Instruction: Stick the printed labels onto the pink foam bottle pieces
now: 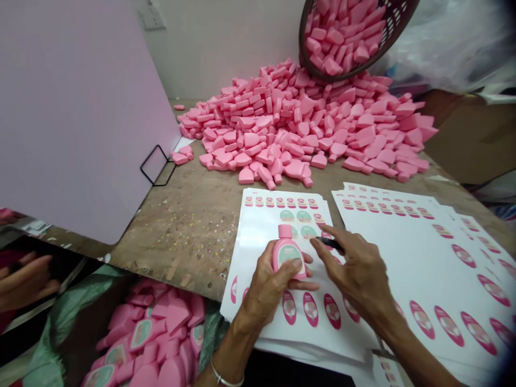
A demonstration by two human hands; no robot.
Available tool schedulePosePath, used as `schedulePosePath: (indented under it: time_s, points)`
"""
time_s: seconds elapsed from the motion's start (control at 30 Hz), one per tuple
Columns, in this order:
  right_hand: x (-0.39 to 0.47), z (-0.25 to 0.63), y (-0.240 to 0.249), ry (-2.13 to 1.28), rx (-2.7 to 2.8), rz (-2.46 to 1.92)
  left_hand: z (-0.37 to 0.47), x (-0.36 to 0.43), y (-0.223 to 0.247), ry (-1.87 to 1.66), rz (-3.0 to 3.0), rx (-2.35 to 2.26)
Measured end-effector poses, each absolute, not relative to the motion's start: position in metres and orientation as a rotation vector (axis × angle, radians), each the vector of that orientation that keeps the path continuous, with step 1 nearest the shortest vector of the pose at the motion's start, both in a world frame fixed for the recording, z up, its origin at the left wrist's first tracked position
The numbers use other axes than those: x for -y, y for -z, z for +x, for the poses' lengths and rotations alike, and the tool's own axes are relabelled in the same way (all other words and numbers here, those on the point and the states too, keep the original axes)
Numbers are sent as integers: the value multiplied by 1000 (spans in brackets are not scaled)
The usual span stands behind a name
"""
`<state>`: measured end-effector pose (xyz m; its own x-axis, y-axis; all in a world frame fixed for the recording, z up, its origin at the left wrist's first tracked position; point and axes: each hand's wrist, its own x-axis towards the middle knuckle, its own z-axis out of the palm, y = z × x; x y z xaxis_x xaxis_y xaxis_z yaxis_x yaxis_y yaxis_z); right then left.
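Note:
My left hand (264,285) is closed around a small pink bottle (287,252), held upright with its cap away from me. A green and white label lies on the bottle's front, and my left thumb rests over its lower part. Just to the right, my right hand (358,269) grips a slim black tool (329,243) between thumb and fingers; its exact kind is not clear. Both hands are above a stack of white sticker sheets (252,242), which carries green labels, small heart-marked stickers and a row of pink ovals.
A second stack of sticker sheets (391,247) lies at right. Behind, pink bottles (278,113) are heaped beneath a tipped brown basket (346,77). A large pale panel (76,107) stands left. Below the table edge, a green sack (64,328) holds labelled bottles. Another person's hand (28,282) shows far left.

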<state>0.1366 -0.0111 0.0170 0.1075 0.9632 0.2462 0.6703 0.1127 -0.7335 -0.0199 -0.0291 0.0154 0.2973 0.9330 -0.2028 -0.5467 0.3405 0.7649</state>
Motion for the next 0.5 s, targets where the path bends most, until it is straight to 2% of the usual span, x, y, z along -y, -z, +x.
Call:
schedulePosePath:
  time_s: [0.17, 0.33, 0.43, 0.5]
  points:
    - [0, 120, -21, -925, 1724, -1516, -26, 35, -23, -927, 655, -632]
    - [-6, 100, -17, -1059, 1790, -1439, -50, 48, -24, -849, 675, -657]
    - [-35, 105, -14, -1031, 1875, -1467, -76, 68, -23, -835, 668, -858]
    - [-68, 109, -12, -825, 1920, -1579, -98, 86, -23, -832, 694, -1173]
